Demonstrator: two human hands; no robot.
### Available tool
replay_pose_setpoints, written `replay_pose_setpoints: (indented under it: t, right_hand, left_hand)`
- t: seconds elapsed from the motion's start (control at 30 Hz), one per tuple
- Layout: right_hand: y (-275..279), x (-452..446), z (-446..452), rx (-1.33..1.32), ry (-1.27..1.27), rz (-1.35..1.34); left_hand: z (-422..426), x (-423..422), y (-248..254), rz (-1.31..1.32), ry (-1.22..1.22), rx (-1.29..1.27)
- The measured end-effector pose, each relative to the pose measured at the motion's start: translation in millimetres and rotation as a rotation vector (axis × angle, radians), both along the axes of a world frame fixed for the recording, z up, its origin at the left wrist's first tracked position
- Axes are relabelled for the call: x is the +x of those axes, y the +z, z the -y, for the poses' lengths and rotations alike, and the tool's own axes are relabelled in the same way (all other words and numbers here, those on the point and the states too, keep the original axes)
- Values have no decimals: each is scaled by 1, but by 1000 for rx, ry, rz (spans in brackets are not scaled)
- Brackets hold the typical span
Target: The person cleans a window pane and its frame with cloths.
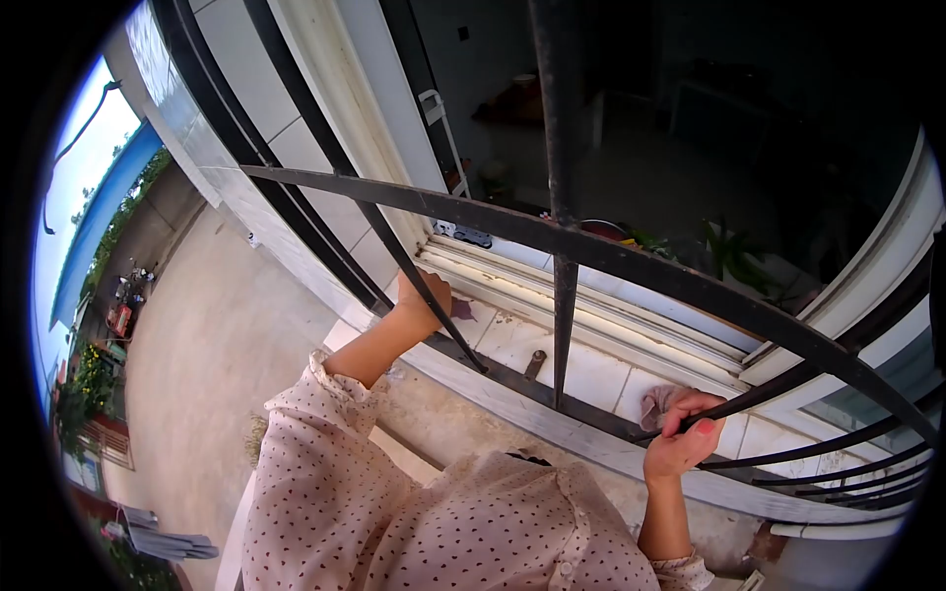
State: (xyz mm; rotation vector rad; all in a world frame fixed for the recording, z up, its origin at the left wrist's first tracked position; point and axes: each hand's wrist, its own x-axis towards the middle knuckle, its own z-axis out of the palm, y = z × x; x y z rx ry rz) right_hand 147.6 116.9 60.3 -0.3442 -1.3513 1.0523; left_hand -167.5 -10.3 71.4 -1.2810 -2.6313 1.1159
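My left hand reaches between the black window bars and rests on the tiled sill, fingers curled closed. A bit of dark purple cloth pokes out beside it. My right hand is at the lower rail, its bent fingers reaching past the metal. Bunched at those fingers is a greyish-pink rag, which lies against the white sill tiles. Part of the right hand's grip is hidden by the rail and the rag.
A curved black metal grille stands between me and the window. Behind it runs a cream sliding-window track. A rusty metal tab sticks up from the sill. Indoors, a green plant shows. A concrete yard lies at left.
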Motion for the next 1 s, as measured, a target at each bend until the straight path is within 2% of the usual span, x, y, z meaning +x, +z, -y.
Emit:
replay_pose_setpoints:
  t: [0.07, 0.1, 0.17, 0.23, 0.3, 0.33, 0.37, 0.43, 0.5, 0.57, 0.6, 0.63, 0.7, 0.77, 0.83, 0.87, 0.9, 0.97, 1.0]
  right_hand:
    - [1, 2, 0, -4, 4, 10]
    - [2, 2, 0, -9, 7, 18]
    - [2, 0, 1, -7, 22, 4]
    - [3, -1, 0, -2, 34, -11]
    - [2, 0, 1, -21, 14, 4]
    - [0, 0, -1, 36, 1, 37]
    - [-3, 0, -2, 44, 6, 34]
    - [-7, -1, -2, -4, -51, 11]
    - [-7, -1, -2, -11, -47, 14]
    - [-2, -2, 0, -17, -36, 11]
    - [-3, -2, 0, -18, -38, 14]
    - [-2, -2, 0, -18, -41, 17]
    - [-1, -1, -1, 39, 2, 22]
    - [-2, -2, -1, 32, -3, 3]
    - [-1, -3, 0, 31, -7, 10]
    - [-4, -3, -2, 37, -12, -1]
    - [-4, -3, -3, 41, -16, -9]
    - [-2, -1, -2, 32, -31, 24]
    - [-1, 0, -4, 44, -17, 35]
  left_hand:
    - [1, -8, 7, -28, 117, 331]
    - [0, -15, 8, -29, 122, 335]
    - [-6, -34, 3, -107, 174, 499]
    - [-8, -63, -11, -190, 93, 546]
    - [-7, -84, -21, -683, -419, 976]
    - [-15, -82, -25, -387, -53, 1265]
    - [-14, -88, -30, -394, -50, 1271]
    - [-12, -111, -50, 132, 318, 1906]
    - [-19, -108, -33, 304, 376, 2183]
    - [-42, -84, -5, 190, 325, 2491]
    - [-55, -87, -9, 157, 39, 2500]
    - [-63, -90, -12, 153, 32, 2513]
    - [-68, -80, -4, -582, -117, 1827]
    - [-71, -94, -15, -137, -63, 2123]
    - [-68, -100, -31, -369, -1, 1748]
    - [-66, -102, -38, -239, 33, 1746]
    - [-64, -102, -47, -241, 45, 1752]
    - [-62, -96, -69, -412, 79, 1659]
    - [-60, -96, -77, -415, 102, 1666]
